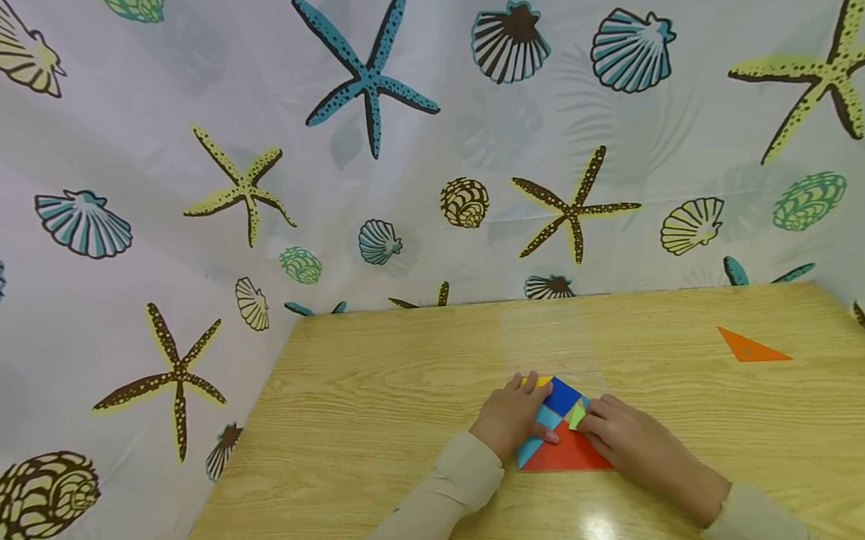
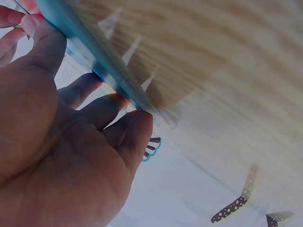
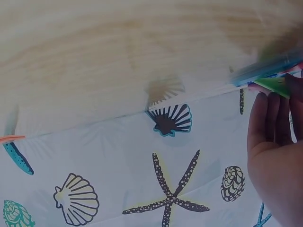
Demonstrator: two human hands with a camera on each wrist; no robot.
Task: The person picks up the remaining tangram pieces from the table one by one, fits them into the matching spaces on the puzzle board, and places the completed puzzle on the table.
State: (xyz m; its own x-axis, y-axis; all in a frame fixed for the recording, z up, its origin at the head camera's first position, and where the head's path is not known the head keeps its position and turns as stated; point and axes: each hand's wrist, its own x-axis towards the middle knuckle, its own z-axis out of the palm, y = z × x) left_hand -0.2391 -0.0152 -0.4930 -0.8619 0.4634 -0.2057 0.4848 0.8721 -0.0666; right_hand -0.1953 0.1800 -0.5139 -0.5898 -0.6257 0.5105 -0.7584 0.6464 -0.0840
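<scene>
a green triangle (image 1: 577, 415) is at the puzzle's right side, the right hand (image 1: 632, 439) pinching it in a narrow grip, probably for fine control; the left hand (image 1: 513, 413), fingers spread, presses the puzzle (image 1: 565, 469), seemingly steadying it on the counter (image 1: 365, 430).

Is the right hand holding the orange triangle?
No, the right hand pinches the green piece, while the orange triangle lies apart on the table.
</scene>
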